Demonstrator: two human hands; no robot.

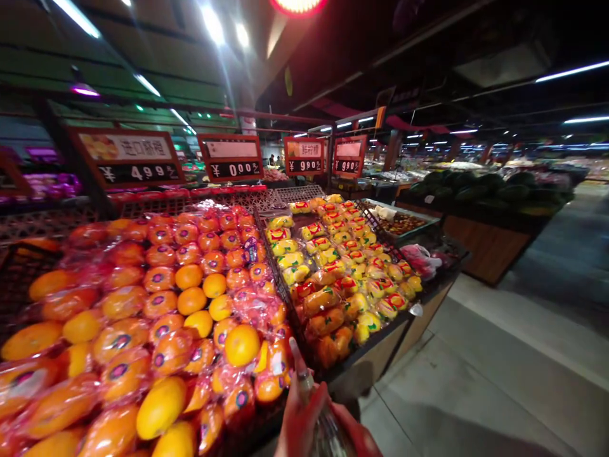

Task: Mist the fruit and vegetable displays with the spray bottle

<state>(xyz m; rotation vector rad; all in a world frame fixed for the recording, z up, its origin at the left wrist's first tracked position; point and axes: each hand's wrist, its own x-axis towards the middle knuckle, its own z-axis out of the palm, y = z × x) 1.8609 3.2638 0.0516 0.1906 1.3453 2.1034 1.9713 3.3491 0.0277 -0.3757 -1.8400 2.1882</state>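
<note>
My left hand (301, 416) is at the bottom centre, just in front of the fruit stand's edge. One finger wears a ring and points up towards the oranges. It closes round something thin and translucent (328, 435) that I cannot name. My right hand (360, 439) touches the same thing from the right, and its fingers are cut off by the frame's edge. Nearest to the hands are wrapped oranges (157, 330) and a loose orange (242, 344).
A second bin holds yellow fruit in red-and-yellow wrappers (342, 266). Price signs (126, 158) stand behind the bins. An open grey aisle floor (499, 368) runs to the right. Beyond the aisle a wooden stand of dark green melons (490, 187) stands at the far right.
</note>
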